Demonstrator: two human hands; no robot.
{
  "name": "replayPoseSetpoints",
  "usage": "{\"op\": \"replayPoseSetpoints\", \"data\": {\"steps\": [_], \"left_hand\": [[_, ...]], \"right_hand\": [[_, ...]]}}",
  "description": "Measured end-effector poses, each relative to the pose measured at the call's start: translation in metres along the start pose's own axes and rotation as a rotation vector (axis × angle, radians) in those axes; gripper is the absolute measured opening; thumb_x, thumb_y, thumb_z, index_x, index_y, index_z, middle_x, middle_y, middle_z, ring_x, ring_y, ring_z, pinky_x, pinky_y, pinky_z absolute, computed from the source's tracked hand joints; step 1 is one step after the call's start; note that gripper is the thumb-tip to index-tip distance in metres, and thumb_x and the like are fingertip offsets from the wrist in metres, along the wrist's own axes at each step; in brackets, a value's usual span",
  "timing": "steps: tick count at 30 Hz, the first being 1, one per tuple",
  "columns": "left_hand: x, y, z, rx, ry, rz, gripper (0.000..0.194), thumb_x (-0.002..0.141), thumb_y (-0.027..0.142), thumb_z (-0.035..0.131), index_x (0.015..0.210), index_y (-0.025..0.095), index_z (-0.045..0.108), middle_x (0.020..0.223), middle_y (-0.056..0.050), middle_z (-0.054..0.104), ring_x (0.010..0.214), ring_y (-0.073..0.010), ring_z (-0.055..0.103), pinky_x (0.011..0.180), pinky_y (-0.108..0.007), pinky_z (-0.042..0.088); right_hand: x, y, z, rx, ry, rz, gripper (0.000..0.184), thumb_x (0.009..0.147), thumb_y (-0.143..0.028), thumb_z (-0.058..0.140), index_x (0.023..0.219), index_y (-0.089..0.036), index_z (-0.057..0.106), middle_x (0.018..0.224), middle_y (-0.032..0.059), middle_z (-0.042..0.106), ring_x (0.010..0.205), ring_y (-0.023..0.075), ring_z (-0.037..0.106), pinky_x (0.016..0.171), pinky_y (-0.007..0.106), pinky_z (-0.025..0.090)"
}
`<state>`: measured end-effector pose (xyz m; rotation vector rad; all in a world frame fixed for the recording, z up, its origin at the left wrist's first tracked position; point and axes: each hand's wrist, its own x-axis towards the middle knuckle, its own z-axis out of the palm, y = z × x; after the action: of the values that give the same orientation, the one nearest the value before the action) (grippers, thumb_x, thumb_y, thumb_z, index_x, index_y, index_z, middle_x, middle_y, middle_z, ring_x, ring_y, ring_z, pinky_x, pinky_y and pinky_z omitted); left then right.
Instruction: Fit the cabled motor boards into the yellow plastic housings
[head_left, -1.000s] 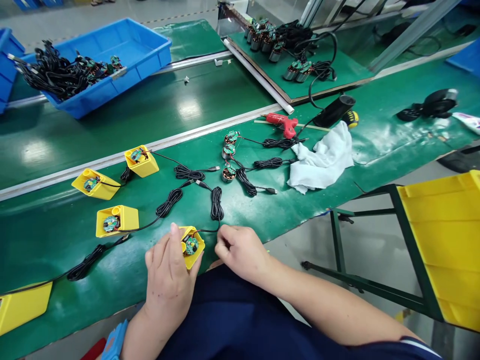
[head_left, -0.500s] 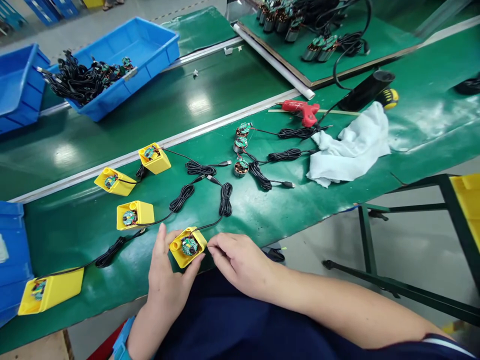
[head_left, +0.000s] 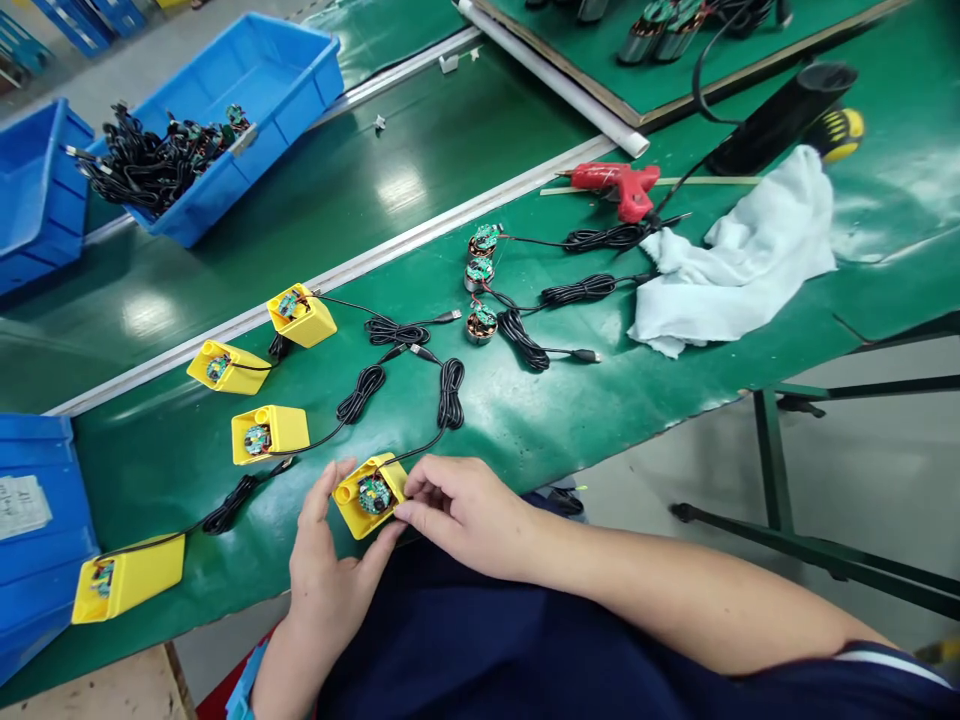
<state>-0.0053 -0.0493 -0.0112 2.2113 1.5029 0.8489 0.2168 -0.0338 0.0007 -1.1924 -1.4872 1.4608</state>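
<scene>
I have the yellow housing [head_left: 355, 526] at the near edge of the worktop [head_left: 540, 430], open mouth facing up, presumably so the circuit board [head_left: 375, 494] inside shows. My left hand [head_left: 334, 585] has its grip partly curled, fingers and thumb on opposite sides of the housing, likely to steady it. My right hand [head_left: 469, 520] has thumb and forefinger nearly together by the right rim; I cannot tell whether they pinch anything. The black cable [head_left: 451, 395] lies beyond, seemingly leaving working room.
</scene>
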Motion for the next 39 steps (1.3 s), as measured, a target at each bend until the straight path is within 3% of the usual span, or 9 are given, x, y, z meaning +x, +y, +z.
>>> {"op": "replayPoseSetpoints", "data": {"steps": [6, 11, 15, 18, 22, 27, 30, 36, 39], "left_hand": [[-0.006, -0.003, 0.006, 0.028, 0.006, -0.093, 0.082, 0.092, 0.032, 0.078, 0.159, 0.022, 0.032, 0.137, -0.017, 0.065, 0.131, -0.0289, 0.065, 0.109, -0.049, 0.057], [-0.004, -0.001, 0.005, 0.008, 0.013, -0.104, 0.083, 0.092, 0.035, 0.077, 0.159, 0.022, 0.03, 0.137, -0.017, 0.065, 0.131, -0.0277, 0.066, 0.107, -0.045, 0.059], [-0.004, -0.001, 0.005, -0.001, 0.007, -0.118, 0.085, 0.09, 0.036, 0.08, 0.158, 0.021, 0.031, 0.137, -0.018, 0.066, 0.13, -0.0277, 0.067, 0.106, -0.044, 0.059], [-0.003, 0.0, 0.005, -0.015, 0.007, -0.113, 0.084, 0.09, 0.036, 0.08, 0.157, 0.021, 0.032, 0.137, -0.018, 0.066, 0.128, -0.0272, 0.068, 0.105, -0.043, 0.06], [-0.001, 0.0, 0.003, -0.014, -0.003, -0.1, 0.083, 0.09, 0.034, 0.08, 0.157, 0.021, 0.033, 0.136, -0.017, 0.067, 0.127, -0.0278, 0.068, 0.105, -0.044, 0.061], [-0.001, 0.001, 0.001, -0.011, -0.012, -0.117, 0.082, 0.091, 0.034, 0.078, 0.158, 0.021, 0.032, 0.136, -0.018, 0.066, 0.128, -0.0273, 0.068, 0.106, -0.044, 0.06], [-0.001, 0.002, 0.001, -0.015, -0.015, -0.115, 0.083, 0.091, 0.035, 0.079, 0.158, 0.021, 0.032, 0.136, -0.018, 0.066, 0.128, -0.0274, 0.068, 0.107, -0.044, 0.059], [0.002, 0.001, 0.0, -0.055, -0.006, -0.105, 0.085, 0.087, 0.033, 0.083, 0.157, 0.023, 0.036, 0.134, -0.015, 0.068, 0.124, -0.0254, 0.07, 0.104, -0.04, 0.061], [0.003, 0.001, -0.001, -0.058, -0.011, -0.095, 0.088, 0.085, 0.032, 0.085, 0.158, 0.024, 0.036, 0.134, -0.014, 0.069, 0.125, -0.0255, 0.07, 0.104, -0.039, 0.061]], "right_hand": [[0.025, -0.011, 0.001, 0.281, -0.165, 0.543, 0.027, 0.085, -0.019, 0.072, 0.067, -0.02, 0.052, 0.047, -0.0088, 0.052, 0.045, 0.0092, 0.055, 0.044, 0.018, 0.036], [0.03, -0.007, -0.001, 0.512, -0.264, 0.594, 0.026, 0.082, -0.009, 0.068, 0.064, -0.019, 0.052, 0.049, -0.0077, 0.059, 0.046, 0.0089, 0.06, 0.049, 0.018, 0.046], [0.02, 0.01, 0.0, 0.546, -0.289, 0.497, 0.026, 0.08, -0.009, 0.072, 0.064, -0.018, 0.054, 0.059, -0.0047, 0.066, 0.058, 0.0095, 0.065, 0.061, 0.02, 0.05], [0.011, 0.014, -0.003, 0.458, -0.288, 0.398, 0.021, 0.09, -0.019, 0.068, 0.07, -0.017, 0.06, 0.068, -0.0015, 0.069, 0.064, 0.0111, 0.066, 0.064, 0.023, 0.051], [0.007, 0.008, -0.008, 0.296, -0.183, 0.212, 0.018, 0.096, -0.022, 0.063, 0.079, -0.017, 0.063, 0.071, -0.0011, 0.069, 0.064, 0.0112, 0.063, 0.062, 0.023, 0.048], [0.012, 0.01, -0.008, 0.418, -0.226, 0.265, 0.015, 0.094, -0.021, 0.065, 0.081, -0.018, 0.059, 0.07, -0.0025, 0.066, 0.063, 0.012, 0.066, 0.06, 0.022, 0.049], [0.014, 0.012, -0.01, 0.385, -0.261, 0.22, 0.016, 0.097, -0.022, 0.061, 0.081, -0.018, 0.059, 0.071, -0.0017, 0.066, 0.065, 0.0125, 0.067, 0.06, 0.022, 0.048], [0.021, 0.018, -0.017, -0.02, -0.213, -0.202, 0.021, 0.1, -0.018, 0.059, 0.079, -0.019, 0.057, 0.068, -0.0038, 0.056, 0.061, 0.0113, 0.049, 0.061, 0.025, 0.036], [0.025, 0.025, -0.016, -0.119, -0.167, -0.272, 0.021, 0.102, -0.016, 0.058, 0.081, -0.019, 0.056, 0.072, -0.0026, 0.056, 0.066, 0.013, 0.049, 0.066, 0.026, 0.038]]}}
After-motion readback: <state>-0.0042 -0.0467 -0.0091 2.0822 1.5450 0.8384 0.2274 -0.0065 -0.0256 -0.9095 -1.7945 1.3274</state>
